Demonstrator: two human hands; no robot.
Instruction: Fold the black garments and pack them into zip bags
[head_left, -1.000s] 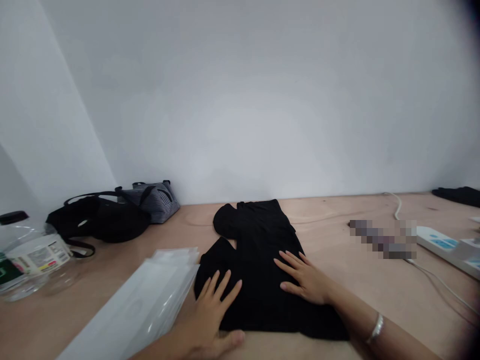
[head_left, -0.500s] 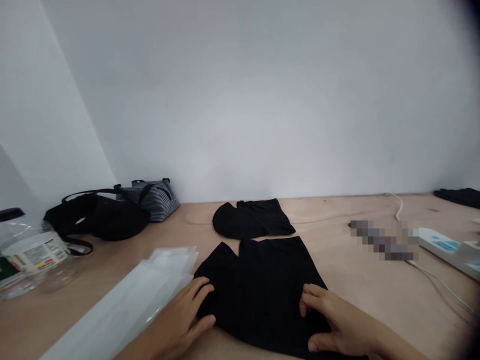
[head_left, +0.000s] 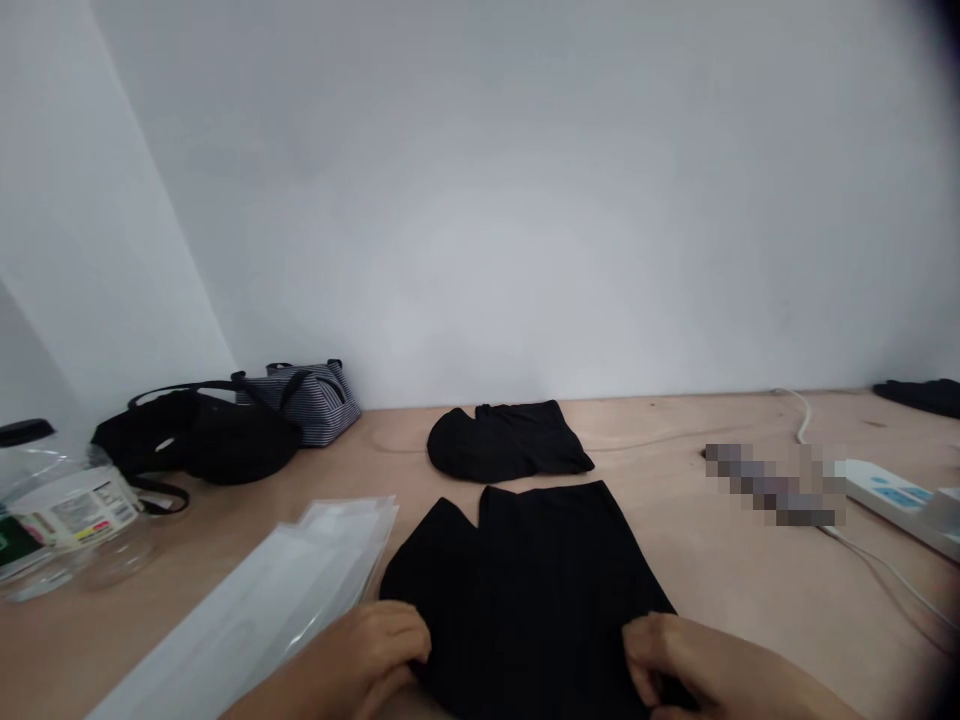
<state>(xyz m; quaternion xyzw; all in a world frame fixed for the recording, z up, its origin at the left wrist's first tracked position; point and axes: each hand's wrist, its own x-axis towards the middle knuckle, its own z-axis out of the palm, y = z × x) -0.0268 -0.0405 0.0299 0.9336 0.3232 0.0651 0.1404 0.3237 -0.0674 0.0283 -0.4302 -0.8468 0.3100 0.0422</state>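
Note:
A flat black garment [head_left: 525, 590] lies on the wooden table [head_left: 735, 580] right in front of me. My left hand [head_left: 371, 655] grips its near left edge with curled fingers. Its near right edge is pinched by my right hand [head_left: 690, 670], also curled. A second black garment [head_left: 506, 440], loosely bunched, lies further back by the wall, apart from the first.
A stack of clear plastic bags [head_left: 277, 600] lies left of the garment. A clear plastic jug [head_left: 52, 510], a black bag [head_left: 199, 440] and a striped bag [head_left: 307, 395] sit at the left. A white power strip [head_left: 900, 495] with cable lies at right.
Both hands went from lying flat on the garment to gripping its near edge. The garment slid toward me, away from the bunched black piece at the back.

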